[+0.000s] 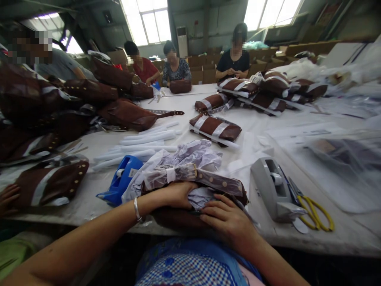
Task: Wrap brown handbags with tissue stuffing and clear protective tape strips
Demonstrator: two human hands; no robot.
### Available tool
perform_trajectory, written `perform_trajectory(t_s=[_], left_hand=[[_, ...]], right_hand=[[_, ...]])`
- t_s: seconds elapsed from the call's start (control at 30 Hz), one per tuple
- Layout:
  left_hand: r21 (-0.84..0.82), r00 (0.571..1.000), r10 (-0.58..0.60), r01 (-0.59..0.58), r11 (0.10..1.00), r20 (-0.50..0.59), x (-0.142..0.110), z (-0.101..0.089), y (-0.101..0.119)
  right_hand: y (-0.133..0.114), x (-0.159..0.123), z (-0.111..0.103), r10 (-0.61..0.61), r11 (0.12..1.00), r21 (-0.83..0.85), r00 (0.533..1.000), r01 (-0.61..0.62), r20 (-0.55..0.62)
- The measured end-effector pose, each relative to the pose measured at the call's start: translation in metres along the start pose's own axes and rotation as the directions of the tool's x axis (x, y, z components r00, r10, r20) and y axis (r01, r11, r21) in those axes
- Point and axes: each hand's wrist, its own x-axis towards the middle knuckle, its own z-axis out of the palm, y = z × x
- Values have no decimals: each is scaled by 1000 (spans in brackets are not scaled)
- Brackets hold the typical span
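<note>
A brown leather handbag (178, 218) lies in front of me at the table edge, its mouth open and stuffed with crumpled white paper (200, 198). Its studded strap (218, 180), with a buckle and clear plastic wrap, runs across the far side. My left hand (178, 194) reaches into the mouth beside the paper; its thumb shows, but the other fingers are mostly hidden. My right hand (226, 214) grips the bag's near right rim, fingers bent over the edge against the paper. More crumpled paper (202, 153) bulges up behind the strap.
A blue tape dispenser (123, 178) stands left, a grey one (270, 190) right, beside yellow-handled scissors (315, 212). White foam tubes (145, 141) and a wrapped bag (216, 127) lie ahead. Brown bags (127, 113) pile up left. A co-worker's hand (8, 198) touches another bag; several people work beyond.
</note>
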Motion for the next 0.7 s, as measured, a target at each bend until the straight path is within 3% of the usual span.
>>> perform_trajectory(t_s=[0.2,0.33,0.43,0.7], left_hand=[[162,995,103,-102,981,3,-15,-15,7],[305,991,119,-94,948,-66,-17,-4,11],[362,983,174,-142,921,-57,-10,8,15],[169,987,144,-155,973,77,11,16,0]], right_hand=[[2,8,-23,77,996,40,997,-78,22],[3,10,-23,238,970,-26,968,-241,-79],[2,13,-16,331,932,-114,935,-345,-123],[-1,13,-14,354,935,-44,931,-351,91]])
